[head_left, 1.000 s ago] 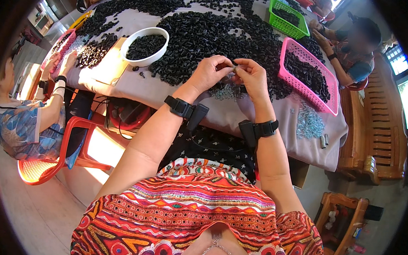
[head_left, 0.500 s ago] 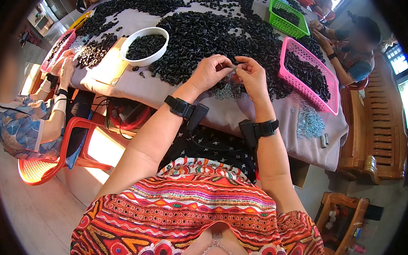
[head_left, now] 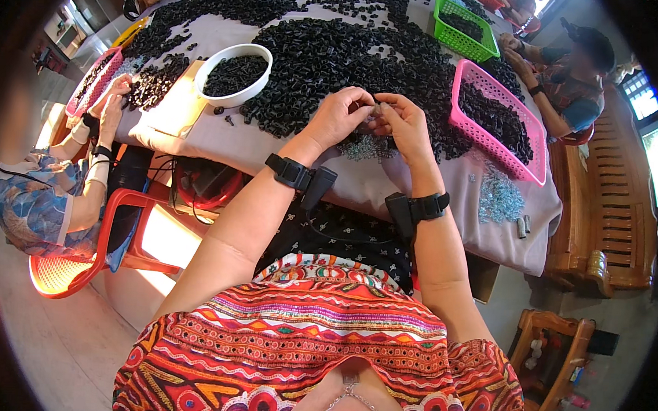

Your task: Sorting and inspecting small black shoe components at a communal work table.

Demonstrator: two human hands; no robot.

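My left hand (head_left: 338,115) and my right hand (head_left: 406,126) meet over the near edge of the table, fingertips almost touching. Both are closed in a pinch with thumb against fingers. Whatever sits between the fingertips is too small and too covered to name. Behind and around them spreads a wide heap of small black plastic pieces (head_left: 328,55). Just below my hands lies a little pile of small clear, bluish pieces (head_left: 364,148) on the cloth.
A white bowl (head_left: 234,98) of black pieces stands left, beside a tan board (head_left: 173,114). To the right are a pink basket (head_left: 486,145), a green basket (head_left: 464,42) and more clear pieces (head_left: 500,198). Co-workers sit left and right; a red chair (head_left: 111,233) stands left.
My right hand's fingers have shifted slightly and curled more at the tips; my left hand is almost still. The co-worker's hands at the left have moved a little.
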